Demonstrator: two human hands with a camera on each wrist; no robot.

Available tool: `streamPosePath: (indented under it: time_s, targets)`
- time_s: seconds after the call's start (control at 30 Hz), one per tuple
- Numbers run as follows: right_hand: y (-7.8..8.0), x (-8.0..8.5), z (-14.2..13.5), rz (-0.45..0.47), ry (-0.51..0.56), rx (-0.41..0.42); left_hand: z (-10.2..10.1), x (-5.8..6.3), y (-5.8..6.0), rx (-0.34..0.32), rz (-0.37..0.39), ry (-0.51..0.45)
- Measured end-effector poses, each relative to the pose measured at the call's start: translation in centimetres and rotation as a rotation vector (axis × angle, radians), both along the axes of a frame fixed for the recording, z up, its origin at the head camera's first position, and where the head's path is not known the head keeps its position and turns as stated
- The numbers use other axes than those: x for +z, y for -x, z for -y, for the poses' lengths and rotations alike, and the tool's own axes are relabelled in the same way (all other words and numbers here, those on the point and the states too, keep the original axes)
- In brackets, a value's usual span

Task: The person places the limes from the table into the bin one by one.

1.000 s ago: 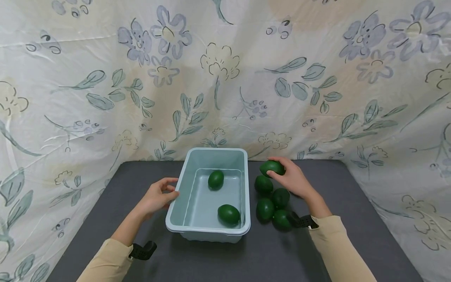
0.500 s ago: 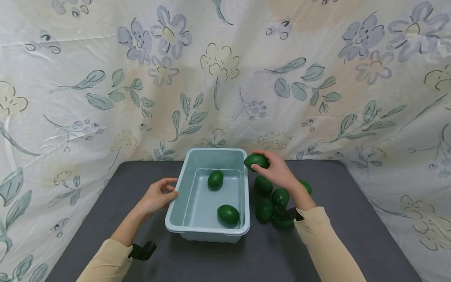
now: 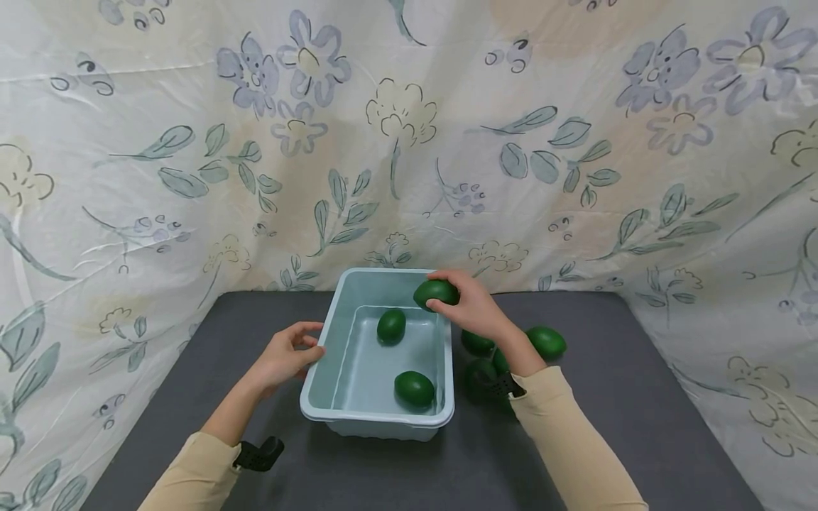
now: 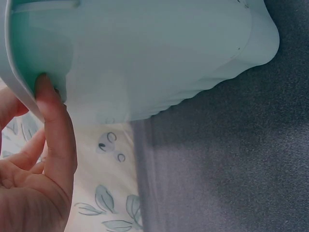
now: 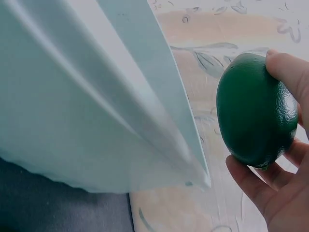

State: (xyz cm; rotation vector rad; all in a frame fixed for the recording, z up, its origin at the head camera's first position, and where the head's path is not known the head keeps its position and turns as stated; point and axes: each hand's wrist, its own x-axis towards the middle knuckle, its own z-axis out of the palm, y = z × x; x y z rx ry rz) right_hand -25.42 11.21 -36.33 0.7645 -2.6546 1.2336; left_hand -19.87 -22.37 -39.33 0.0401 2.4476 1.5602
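**Two grips in use; counts by location**

Right hand [image 3: 471, 305] grips a green fruit [image 3: 433, 291], thumb on one side, fingers on the other; likely chosen to secure a smooth, rounded body. Head view places it over the far right corner of the tub [image 3: 377, 416]; right wrist view shows it apart from the wall, presumably raised to avoid knocking the rim. Left hand [image 3: 287, 355] pinches the rim at left, probably to stop sliding on the dark table [image 3: 671, 454].

Counts:
- Tub: 1.
- Fruit gripped: 1.
- Inside: 2, well apart, the far fruit [image 3: 391, 326] and the near fruit [image 3: 414, 389], by the near right corner.
- Loose fruits [image 3: 546, 343], right of tub: at least 4; right forearm [image 3: 524, 355] hides part of the cluster, total uncertain.
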Motion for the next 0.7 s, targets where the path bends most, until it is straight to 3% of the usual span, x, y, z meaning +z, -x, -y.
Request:
streamPosePath:
  time_s: [0.7]
  targets:
    - [0.0,0.5,3.9,-0.011,0.004,0.12,-0.1,-0.1,0.0,0.017,-0.007,0.024]
